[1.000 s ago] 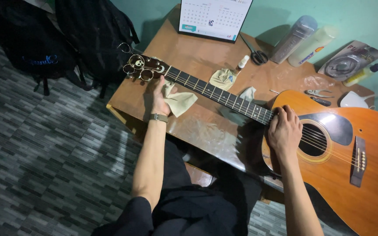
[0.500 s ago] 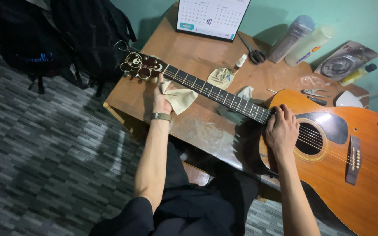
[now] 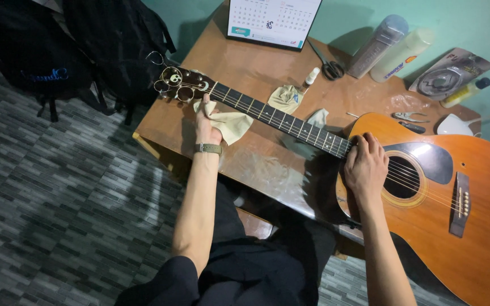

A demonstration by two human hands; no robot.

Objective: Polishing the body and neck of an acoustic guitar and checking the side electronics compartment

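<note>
An acoustic guitar (image 3: pixel 426 187) lies flat across a brown wooden table (image 3: pixel 245 62), its orange-brown body filling the lower right of the frame and its dark neck running up and left to the headstock (image 3: pixel 178 86) near the upper centre-left. The left hand (image 3: pixel 205 122) sits at the headstock end of the neck, fingers curled and pressed together over a pale yellow cloth (image 3: pixel 231 123), which it holds against the edge of the neck just below the tuners; a watch with an olive strap (image 3: pixel 208 149) circles that wrist. The right hand (image 3: pixel 365 167) rests palm-down on the guitar's top where the neck meets the body, beside the sound hole (image 3: pixel 402 178), its fingers lying close together and slightly bent over the strings, holding nothing.

Just above the neck, in the middle of the table, lie a second crumpled cloth (image 3: pixel 286 97) and a small white dropper bottle (image 3: pixel 311 76). Farther up sit black-handled scissors (image 3: pixel 328 65), a desk calendar (image 3: pixel 272 21) standing at the top edge, and two tall bottles (image 3: pixel 389 48) lying toward the upper right. A pair of small pliers (image 3: pixel 409 117) rests just beside the guitar's upper shoulder. Dark backpacks (image 3: pixel 58 51) stand on the grey patterned floor (image 3: pixel 58 215) at the upper left.
</note>
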